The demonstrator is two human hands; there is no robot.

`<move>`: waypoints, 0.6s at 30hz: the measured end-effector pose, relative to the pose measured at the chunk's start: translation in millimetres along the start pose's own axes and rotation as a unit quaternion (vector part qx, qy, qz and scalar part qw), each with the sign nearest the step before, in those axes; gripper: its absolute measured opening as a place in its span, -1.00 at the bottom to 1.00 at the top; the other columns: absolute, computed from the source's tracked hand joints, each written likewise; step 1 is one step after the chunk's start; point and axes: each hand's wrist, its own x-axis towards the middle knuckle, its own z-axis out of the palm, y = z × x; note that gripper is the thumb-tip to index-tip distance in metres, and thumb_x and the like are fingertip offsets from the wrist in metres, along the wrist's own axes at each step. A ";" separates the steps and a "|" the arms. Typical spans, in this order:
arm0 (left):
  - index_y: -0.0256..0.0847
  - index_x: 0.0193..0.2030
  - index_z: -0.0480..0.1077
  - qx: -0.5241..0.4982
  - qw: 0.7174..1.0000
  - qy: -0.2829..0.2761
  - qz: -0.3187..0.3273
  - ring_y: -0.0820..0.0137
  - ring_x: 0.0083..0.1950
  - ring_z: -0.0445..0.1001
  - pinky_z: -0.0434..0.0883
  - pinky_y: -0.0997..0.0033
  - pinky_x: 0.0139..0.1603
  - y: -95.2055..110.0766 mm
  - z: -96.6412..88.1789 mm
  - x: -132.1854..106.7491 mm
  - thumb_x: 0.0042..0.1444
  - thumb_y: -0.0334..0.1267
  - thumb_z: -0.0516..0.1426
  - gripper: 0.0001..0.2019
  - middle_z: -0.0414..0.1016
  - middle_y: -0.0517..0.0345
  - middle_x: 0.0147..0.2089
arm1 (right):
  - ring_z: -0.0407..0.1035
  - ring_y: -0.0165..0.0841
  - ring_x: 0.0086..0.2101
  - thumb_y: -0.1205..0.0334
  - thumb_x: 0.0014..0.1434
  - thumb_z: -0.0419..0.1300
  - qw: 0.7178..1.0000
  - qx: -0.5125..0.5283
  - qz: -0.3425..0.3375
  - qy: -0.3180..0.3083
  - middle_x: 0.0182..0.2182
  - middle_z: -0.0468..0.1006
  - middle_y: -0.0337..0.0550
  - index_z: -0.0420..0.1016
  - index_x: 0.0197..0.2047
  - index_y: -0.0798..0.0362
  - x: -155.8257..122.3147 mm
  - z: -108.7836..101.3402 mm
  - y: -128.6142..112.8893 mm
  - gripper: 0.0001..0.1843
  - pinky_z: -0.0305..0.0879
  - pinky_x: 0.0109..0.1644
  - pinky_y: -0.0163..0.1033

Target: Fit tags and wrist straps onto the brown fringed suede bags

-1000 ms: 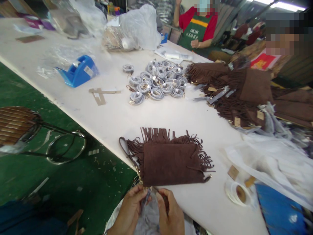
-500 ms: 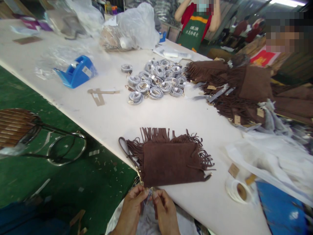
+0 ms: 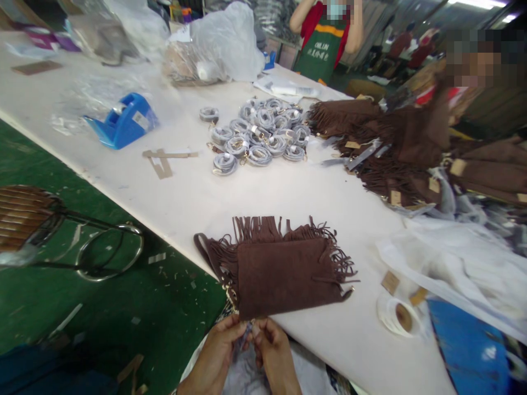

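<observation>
A dark brown fringed handbag (image 3: 284, 277) lies flat at the table's near edge, its fringe pointing away and to the right. Its wrist strap (image 3: 205, 253) loops out at the left, with gold-coloured hardware (image 3: 230, 294) below it. Just under the bag's near edge, my left hand (image 3: 222, 343) pinches with thumb and fingers closed. Beside it, almost touching, my right hand (image 3: 269, 343) is closed in a pinch too. Between the fingertips shows a small bluish-grey bit, too small and too covered to name.
Several coiled grey straps (image 3: 263, 131) are heaped mid-table, with a blue tape dispenser (image 3: 123, 122) to their left. Brown fringed bags (image 3: 420, 131) pile up at the right, near a tape roll (image 3: 398, 315). A stool (image 3: 28, 216) stands left. Across the table is a person in a green apron (image 3: 319, 52).
My hands stay at the bag's near edge, their fingers shifted slightly; the right fingers are curled more. The wrist strap has tilted a little. The whole view has moved slightly.
</observation>
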 end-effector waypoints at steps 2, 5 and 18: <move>-0.28 -0.33 0.49 0.017 1.000 0.014 0.006 0.37 -0.39 0.33 0.29 0.44 -0.34 -0.1 3.9 -2.6 -0.10 -0.29 0.30 -0.82 0.44 0.10 -0.40 | 0.07 -0.53 -0.70 0.04 0.01 0.20 1.000 0.000 0.012 0.021 -0.64 0.37 -0.31 0.36 -0.40 0.10 1.9 1.3 3.6 -0.73 0.04 -0.66 -0.42; -0.26 -0.40 0.46 0.018 0.999 0.041 0.023 0.37 -0.43 0.32 0.28 0.43 -0.36 -3.1 11.3 -7.2 -0.15 -0.25 0.34 -0.80 0.40 0.15 -0.47 | 0.12 -0.49 -0.70 0.07 -0.01 0.18 0.998 -0.009 0.017 0.055 -0.64 0.34 -0.33 0.33 -0.40 0.07 1.3 2.0 7.0 -0.77 0.10 -0.66 -0.39; -0.23 -0.52 0.42 0.067 0.988 0.121 0.070 0.24 -0.30 0.41 0.32 0.36 -0.18 6.2 19.4 -13.4 -0.24 -0.21 0.36 -0.78 0.44 0.16 -0.47 | 0.30 -0.36 -0.45 0.05 0.03 0.20 0.981 -0.143 -0.085 0.100 -0.49 0.50 -0.21 0.50 -0.42 0.07 -16.9 1.2 -2.3 -0.76 0.24 -0.33 -0.33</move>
